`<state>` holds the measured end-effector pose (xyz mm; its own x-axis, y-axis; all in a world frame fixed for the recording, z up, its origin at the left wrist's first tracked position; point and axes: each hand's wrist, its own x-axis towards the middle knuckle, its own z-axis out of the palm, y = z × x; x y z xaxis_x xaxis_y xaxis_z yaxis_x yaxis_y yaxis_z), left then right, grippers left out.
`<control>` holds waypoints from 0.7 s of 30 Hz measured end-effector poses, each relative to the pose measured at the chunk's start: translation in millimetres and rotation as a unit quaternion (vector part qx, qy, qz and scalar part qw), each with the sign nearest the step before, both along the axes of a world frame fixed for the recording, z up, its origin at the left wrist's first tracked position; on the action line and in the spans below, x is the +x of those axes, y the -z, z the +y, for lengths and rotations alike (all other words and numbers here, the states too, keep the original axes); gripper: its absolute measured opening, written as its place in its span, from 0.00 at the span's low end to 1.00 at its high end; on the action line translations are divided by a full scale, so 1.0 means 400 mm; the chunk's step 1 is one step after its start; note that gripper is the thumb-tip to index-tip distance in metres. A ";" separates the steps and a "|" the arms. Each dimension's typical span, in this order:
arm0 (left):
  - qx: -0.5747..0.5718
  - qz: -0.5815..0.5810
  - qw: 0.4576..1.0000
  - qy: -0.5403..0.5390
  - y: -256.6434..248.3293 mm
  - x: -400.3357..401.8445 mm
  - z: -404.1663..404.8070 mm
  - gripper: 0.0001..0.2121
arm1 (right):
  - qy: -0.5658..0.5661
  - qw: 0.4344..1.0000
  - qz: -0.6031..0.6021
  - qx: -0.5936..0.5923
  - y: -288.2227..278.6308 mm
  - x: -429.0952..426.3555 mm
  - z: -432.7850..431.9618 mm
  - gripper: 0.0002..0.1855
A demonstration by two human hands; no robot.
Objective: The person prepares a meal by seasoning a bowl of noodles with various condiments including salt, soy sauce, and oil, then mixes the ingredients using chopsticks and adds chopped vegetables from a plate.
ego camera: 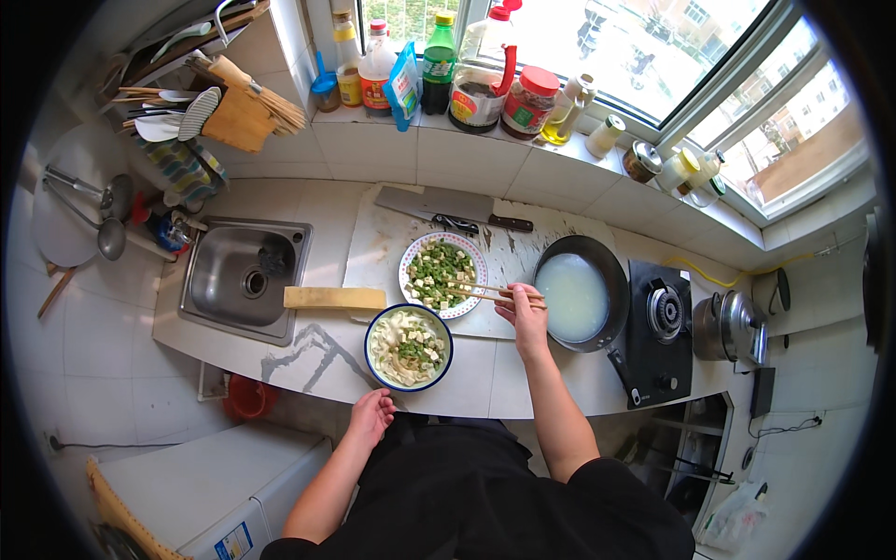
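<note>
My right hand (526, 315) holds a pair of wooden chopsticks (490, 292), whose tips reach over a plate with a dotted rim (483, 269). Diced tofu and chopped greens (435, 273) fill that plate. Just in front of it is a blue-rimmed bowl (367, 350) of wide noodles, topped with some of the same tofu and greens. My left hand (374, 411) is by the counter's front edge, below and left of the bowl, its fingers loosely curled with nothing in them. A dark pan (619, 294) of cloudy liquid (574, 297) lies right of my right hand.
Two cleavers (458, 204) lie behind the plate on a worn board (364, 245). A wooden block (334, 298) is left of the bowl, beside a steel sink (302, 280). At right are a gas stove (651, 371) and a lidded pot (714, 329). Bottles and jars line the windowsill (420, 122).
</note>
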<state>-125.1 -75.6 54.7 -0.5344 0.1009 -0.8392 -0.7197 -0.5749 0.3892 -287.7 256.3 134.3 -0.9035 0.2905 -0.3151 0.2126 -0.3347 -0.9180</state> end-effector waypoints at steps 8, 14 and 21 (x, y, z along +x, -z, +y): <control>-0.010 -0.004 1.000 -0.008 0.005 0.028 -0.025 0.08 | 0.079 0.978 0.140 0.130 -0.022 -0.006 0.002 0.12; -0.005 -0.003 1.000 -0.013 0.020 0.043 -0.032 0.09 | 0.024 0.961 0.128 0.243 -0.038 -0.057 0.025 0.13; -0.005 0.001 1.000 0.007 0.013 0.028 -0.025 0.09 | -0.181 0.944 -0.211 0.174 0.186 -0.105 -0.020 0.13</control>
